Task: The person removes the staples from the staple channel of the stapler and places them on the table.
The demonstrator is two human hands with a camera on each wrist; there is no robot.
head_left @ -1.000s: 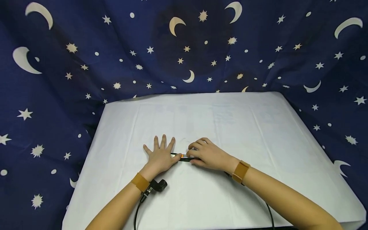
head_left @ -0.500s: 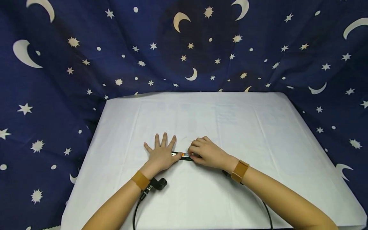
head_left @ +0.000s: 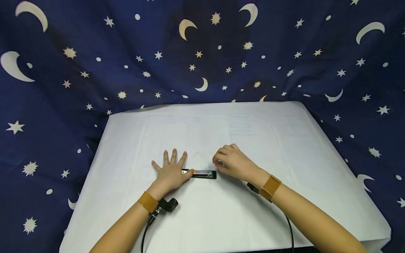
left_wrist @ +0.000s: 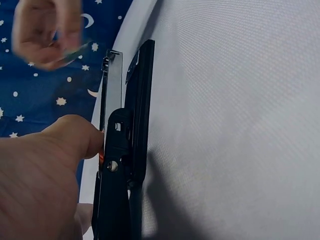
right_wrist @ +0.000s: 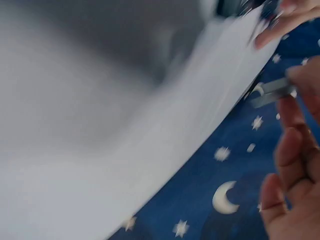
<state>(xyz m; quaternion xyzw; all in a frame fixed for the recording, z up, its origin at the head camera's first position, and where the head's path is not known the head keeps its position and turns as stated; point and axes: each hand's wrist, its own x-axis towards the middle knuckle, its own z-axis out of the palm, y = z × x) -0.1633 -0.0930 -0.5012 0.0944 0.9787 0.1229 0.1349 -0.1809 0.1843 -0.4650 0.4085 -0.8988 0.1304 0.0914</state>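
Observation:
A black stapler (head_left: 204, 174) lies on the white table with its top opened back, so the metal staple channel (left_wrist: 115, 80) shows. My left hand (head_left: 171, 175) rests over its left end, fingers straight and spread, with the thumb pressing on the stapler near an orange part (head_left: 194, 172). Just right of the stapler and apart from it, my right hand (head_left: 235, 162) is raised. Between its thumb and forefinger it pinches a short grey strip of staples (right_wrist: 272, 92). The left palm hides part of the stapler.
A white cloth covers the table (head_left: 205, 133), and a dark blue curtain (head_left: 126, 42) with moons and stars hangs behind it. Brown straps (head_left: 148, 201) hold small cameras at both wrists. A black cable (head_left: 145, 235) trails from the left one.
My right hand has lifted off the stapler and moved right with the strip of staples, uncovering the stapler's right end. The left hand keeps its place on the stapler.

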